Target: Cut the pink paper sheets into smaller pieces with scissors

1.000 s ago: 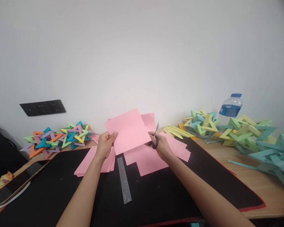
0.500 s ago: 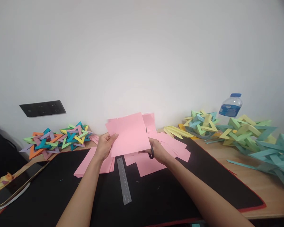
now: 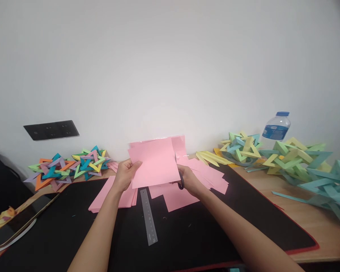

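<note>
The left hand [image 3: 124, 174] is closed on the left edge of the pink sheet [image 3: 154, 162], with the thumb lying on the front side. The right hand [image 3: 188, 179] is closed on the scissors [image 3: 181, 182], and the blades are at the right edge of this sheet. How far the blades are open, I cannot tell. The sheet is held in the air above the black mat [image 3: 215, 234], a little tilted, and it covers a part of the pink packet [image 3: 179, 143] near the wall.

Under and beside the right hand, the loose pink papers [image 3: 181, 198] lie spread on the mat; the sheet and the hand hide some of them. The left forearm passes in front of the pink stack [image 3: 104, 194]. Between the two forearms lies the metal ruler [image 3: 149, 219].

Farther out, on the left, there are the multicoloured paper stars [image 3: 52, 170] and the phone [image 3: 19, 219]. On the right there are the yellow strips [image 3: 211, 158], the green and blue paper stars [image 3: 297, 160], and the bottle [image 3: 276, 130] behind them.
</note>
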A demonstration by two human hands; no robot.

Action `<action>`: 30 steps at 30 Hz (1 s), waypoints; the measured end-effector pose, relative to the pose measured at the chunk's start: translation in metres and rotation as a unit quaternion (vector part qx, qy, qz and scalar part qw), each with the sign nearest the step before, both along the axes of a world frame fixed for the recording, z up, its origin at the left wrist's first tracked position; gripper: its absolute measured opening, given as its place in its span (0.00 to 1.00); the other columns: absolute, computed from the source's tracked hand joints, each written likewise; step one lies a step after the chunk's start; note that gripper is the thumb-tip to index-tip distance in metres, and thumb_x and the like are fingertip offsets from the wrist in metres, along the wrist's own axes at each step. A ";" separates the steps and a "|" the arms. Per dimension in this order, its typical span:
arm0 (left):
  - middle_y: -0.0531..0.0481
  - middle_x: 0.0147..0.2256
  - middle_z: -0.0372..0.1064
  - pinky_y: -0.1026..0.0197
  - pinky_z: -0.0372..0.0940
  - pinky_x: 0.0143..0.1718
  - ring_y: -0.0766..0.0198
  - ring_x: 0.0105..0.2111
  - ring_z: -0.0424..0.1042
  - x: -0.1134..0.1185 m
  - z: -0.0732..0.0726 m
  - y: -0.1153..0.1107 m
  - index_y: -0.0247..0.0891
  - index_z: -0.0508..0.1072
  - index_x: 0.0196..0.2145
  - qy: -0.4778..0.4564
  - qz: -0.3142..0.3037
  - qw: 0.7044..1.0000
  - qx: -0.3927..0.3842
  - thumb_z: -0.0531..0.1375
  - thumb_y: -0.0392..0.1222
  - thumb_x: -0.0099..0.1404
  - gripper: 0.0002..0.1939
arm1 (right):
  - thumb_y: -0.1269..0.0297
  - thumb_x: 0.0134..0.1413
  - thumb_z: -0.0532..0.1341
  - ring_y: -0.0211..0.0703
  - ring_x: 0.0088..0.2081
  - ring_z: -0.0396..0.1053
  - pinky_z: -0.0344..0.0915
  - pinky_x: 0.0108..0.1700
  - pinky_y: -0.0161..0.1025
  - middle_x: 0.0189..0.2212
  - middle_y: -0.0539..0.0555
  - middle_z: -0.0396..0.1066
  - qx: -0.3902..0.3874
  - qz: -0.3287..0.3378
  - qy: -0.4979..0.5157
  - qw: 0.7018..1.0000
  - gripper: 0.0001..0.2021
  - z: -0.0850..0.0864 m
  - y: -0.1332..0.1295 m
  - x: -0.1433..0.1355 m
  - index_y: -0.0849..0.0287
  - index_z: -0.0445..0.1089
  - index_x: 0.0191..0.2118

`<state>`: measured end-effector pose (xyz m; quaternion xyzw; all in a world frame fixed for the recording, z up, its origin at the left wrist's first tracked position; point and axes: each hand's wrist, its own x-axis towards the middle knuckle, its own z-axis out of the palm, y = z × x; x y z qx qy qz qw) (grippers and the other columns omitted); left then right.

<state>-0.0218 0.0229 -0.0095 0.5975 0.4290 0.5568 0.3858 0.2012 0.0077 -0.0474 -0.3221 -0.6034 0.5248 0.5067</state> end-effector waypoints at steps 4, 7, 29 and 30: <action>0.50 0.24 0.72 0.63 0.62 0.24 0.62 0.24 0.69 -0.001 -0.001 0.000 0.32 0.75 0.27 0.010 0.007 1.000 0.011 0.66 0.50 0.50 0.16 | 0.70 0.35 0.61 0.35 0.23 0.62 0.59 0.26 0.35 0.17 0.46 0.64 -0.018 0.002 0.010 1.000 0.04 -0.002 0.001 -0.001 0.61 0.66 0.24; 0.50 0.24 0.72 0.63 0.62 0.24 0.62 0.24 0.69 0.000 0.000 0.000 0.32 0.75 0.27 0.012 0.012 1.000 0.008 0.66 0.50 0.49 0.16 | 0.70 0.34 0.61 0.34 0.21 0.60 0.60 0.26 0.36 0.15 0.46 0.62 -0.026 0.002 0.015 1.000 0.04 -0.001 0.001 -0.001 0.61 0.65 0.22; 0.48 0.26 0.74 0.62 0.63 0.25 0.61 0.26 0.70 -0.001 0.000 0.000 0.32 0.76 0.30 0.012 0.004 1.000 0.006 0.65 0.50 0.51 0.16 | 0.70 0.30 0.53 0.33 0.16 0.59 0.61 0.23 0.36 0.10 0.43 0.58 -0.061 -0.017 0.036 0.997 0.05 0.003 -0.001 -0.004 0.61 0.65 0.19; 0.48 0.26 0.74 0.62 0.63 0.25 0.61 0.26 0.70 -0.001 0.000 -0.001 0.32 0.76 0.30 0.013 0.005 1.000 0.005 0.65 0.50 0.51 0.16 | 0.70 0.30 0.53 0.32 0.15 0.58 0.62 0.23 0.36 0.10 0.43 0.58 -0.059 -0.017 0.038 0.997 0.05 0.002 -0.001 -0.004 0.61 0.65 0.19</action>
